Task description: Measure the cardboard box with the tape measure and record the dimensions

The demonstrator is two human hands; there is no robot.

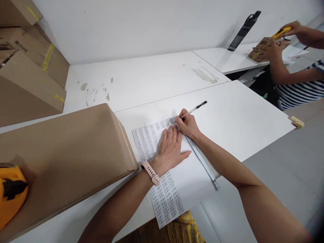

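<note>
Our right hand (pixel 188 125) pinches the pen (pixel 193 110); our flat left hand (pixel 170 147) presses paper (pixel 188 182), likely light and floppy, best held where it overhangs the edge of the desk (pixel 225 114).

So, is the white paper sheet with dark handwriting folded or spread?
Spread out: the white paper sheet lies open under the left hand, with columns of handwriting showing along much of its length.

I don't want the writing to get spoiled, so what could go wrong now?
The near corner of the paper sticks out past the edge of the table, so it might get bent if bumped. The left hand presses on the paper beside handwritten rows, so it could smudge them if the ink is wet.
</note>
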